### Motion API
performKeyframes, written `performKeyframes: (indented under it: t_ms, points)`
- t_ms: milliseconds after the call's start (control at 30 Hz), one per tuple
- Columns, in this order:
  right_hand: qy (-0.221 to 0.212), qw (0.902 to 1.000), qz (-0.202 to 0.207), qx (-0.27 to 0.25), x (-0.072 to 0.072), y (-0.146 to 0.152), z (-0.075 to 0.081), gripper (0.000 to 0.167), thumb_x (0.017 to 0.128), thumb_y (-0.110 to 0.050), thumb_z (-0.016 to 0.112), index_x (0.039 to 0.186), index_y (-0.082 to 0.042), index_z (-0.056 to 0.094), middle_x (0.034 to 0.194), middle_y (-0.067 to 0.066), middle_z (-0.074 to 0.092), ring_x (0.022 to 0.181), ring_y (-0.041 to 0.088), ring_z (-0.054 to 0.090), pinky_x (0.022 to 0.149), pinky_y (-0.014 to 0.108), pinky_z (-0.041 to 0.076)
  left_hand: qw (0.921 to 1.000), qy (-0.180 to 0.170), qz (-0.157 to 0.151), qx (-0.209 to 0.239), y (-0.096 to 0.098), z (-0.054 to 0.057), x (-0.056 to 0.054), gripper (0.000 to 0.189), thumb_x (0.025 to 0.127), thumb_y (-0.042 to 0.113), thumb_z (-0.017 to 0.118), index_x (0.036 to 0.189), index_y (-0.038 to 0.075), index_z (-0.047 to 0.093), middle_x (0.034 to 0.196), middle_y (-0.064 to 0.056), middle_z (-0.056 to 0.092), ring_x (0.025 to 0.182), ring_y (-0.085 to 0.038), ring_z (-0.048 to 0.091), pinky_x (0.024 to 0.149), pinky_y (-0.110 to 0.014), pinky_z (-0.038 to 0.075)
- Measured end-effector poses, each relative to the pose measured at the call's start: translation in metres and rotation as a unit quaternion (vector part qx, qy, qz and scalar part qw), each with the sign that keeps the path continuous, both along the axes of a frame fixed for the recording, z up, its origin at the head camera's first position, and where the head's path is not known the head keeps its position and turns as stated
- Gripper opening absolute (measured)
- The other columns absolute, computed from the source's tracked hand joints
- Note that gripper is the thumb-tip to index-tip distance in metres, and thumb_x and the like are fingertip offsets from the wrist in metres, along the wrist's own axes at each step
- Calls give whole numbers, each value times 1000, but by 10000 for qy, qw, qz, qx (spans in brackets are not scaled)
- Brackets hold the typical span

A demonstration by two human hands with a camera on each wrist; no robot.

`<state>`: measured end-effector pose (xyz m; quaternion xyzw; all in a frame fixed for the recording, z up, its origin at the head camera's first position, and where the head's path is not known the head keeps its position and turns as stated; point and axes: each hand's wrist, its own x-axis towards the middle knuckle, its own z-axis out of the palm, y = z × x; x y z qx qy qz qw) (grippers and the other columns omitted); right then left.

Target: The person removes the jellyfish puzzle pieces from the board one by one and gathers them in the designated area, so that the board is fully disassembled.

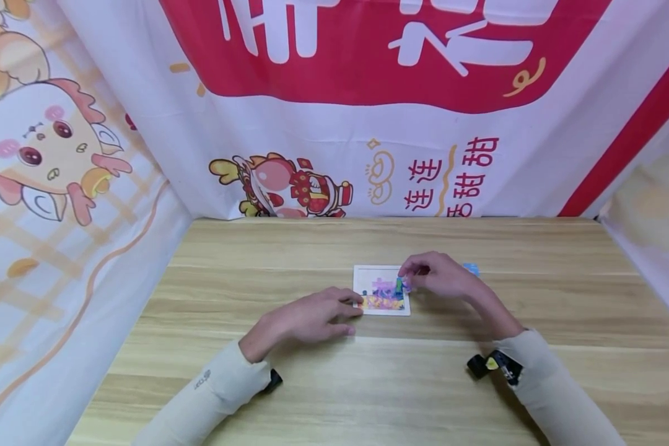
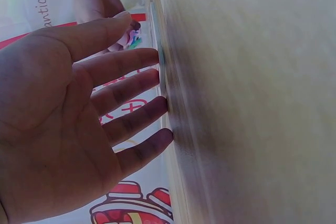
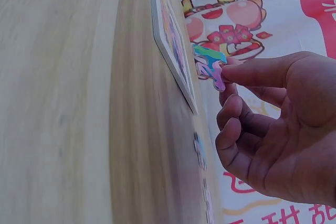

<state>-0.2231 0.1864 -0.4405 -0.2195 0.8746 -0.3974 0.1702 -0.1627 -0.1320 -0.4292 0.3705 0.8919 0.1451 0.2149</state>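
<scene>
A small white-framed jigsaw puzzle [image 1: 387, 312] lies on the table, its lower part filled with yellow, pink and purple pieces. My left hand [image 1: 318, 316] rests at the left edge of the frame, its fingers spread and nearly straight with the tips down. At the frame's right side, my right hand [image 1: 443, 275] pinches a green and pink jigsaw piece [image 3: 211, 65] between thumb and index finger. In the right wrist view this piece is held above the puzzle's level; whether it is one piece or two joined, I cannot tell.
Blue loose pieces [image 1: 471, 269] lie on the wooden table [image 1: 368, 384] behind my right wrist. More loose pieces [image 3: 200, 150] show beside the frame in the right wrist view. A printed cloth [image 1: 312, 130] hangs along the table's back edge.
</scene>
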Motion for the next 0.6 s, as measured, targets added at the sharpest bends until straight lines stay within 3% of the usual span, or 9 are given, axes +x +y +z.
performKeyframes:
  t_ms: [600]
  points:
    - [-133, 9999, -40, 32, 3, 35, 1, 15, 103, -10, 69, 114, -9, 79, 105, 7, 79, 98, 22, 66, 85, 28, 55, 10000, -4, 7, 19, 0, -1, 0, 49, 110, 38, 61, 155, 18, 59, 170, 1, 44, 157, -22, 41, 130, -44, 37]
